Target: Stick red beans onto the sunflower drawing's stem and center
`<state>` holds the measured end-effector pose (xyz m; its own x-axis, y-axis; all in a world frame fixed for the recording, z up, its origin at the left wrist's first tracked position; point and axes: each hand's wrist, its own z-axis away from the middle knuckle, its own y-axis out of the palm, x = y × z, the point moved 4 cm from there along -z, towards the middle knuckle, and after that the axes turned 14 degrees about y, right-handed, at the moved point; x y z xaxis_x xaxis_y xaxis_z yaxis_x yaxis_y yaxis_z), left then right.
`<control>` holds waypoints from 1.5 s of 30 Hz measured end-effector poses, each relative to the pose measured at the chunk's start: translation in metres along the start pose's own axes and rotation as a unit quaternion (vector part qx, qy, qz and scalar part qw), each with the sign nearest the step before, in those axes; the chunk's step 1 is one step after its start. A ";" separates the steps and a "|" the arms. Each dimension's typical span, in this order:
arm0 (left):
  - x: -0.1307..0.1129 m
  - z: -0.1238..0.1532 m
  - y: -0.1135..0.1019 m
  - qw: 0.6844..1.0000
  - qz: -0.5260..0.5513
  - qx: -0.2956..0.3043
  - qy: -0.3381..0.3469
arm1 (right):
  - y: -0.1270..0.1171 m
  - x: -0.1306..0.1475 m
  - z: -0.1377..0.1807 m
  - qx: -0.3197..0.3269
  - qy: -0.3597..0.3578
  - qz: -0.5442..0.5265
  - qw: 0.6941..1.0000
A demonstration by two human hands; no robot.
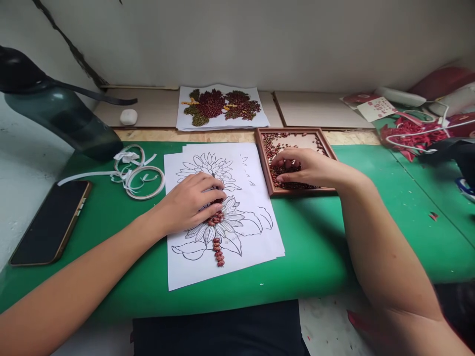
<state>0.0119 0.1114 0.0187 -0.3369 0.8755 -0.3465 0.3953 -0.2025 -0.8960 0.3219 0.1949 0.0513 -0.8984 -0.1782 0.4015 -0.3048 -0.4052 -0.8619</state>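
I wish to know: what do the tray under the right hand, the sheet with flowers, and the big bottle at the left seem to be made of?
Tray: probably wood, or plastic imitating wood; it looks brown and smooth, with a faint sheen.
Sheet: paper; it is white, matte and thin.
Bottle: likely tinted plastic, perhaps glass; it is glossy and partly see-through.

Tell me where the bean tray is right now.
In the head view, the bean tray sits right of centre on the green surface, beside the flower drawing, with the right hand over it.
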 end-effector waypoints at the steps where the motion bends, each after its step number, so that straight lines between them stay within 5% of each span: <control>1: 0.000 0.000 0.000 1.000 0.000 0.000 0.000 | 0.001 -0.001 -0.001 0.005 -0.003 0.000 1.000; 9: 0.000 0.001 0.001 1.000 -0.005 -0.003 0.003 | -0.003 -0.023 -0.005 -0.005 0.031 0.013 0.999; 24: 0.000 0.001 0.001 1.000 -0.010 -0.004 0.011 | -0.032 -0.035 0.003 -0.178 0.126 -0.001 0.976; 31: 0.000 0.001 0.001 1.000 -0.012 -0.007 0.015 | -0.034 -0.055 0.012 -0.033 0.162 0.009 0.986; 45: 0.000 0.000 0.001 1.000 -0.014 -0.010 0.011 | -0.020 -0.038 0.010 0.040 0.112 0.037 0.992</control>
<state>0.0120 0.1112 0.0180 -0.3291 0.8905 -0.3142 0.4025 -0.1687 -0.8997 0.3654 0.2010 0.0560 -0.9680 -0.0109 0.2508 -0.2164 -0.4705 -0.8555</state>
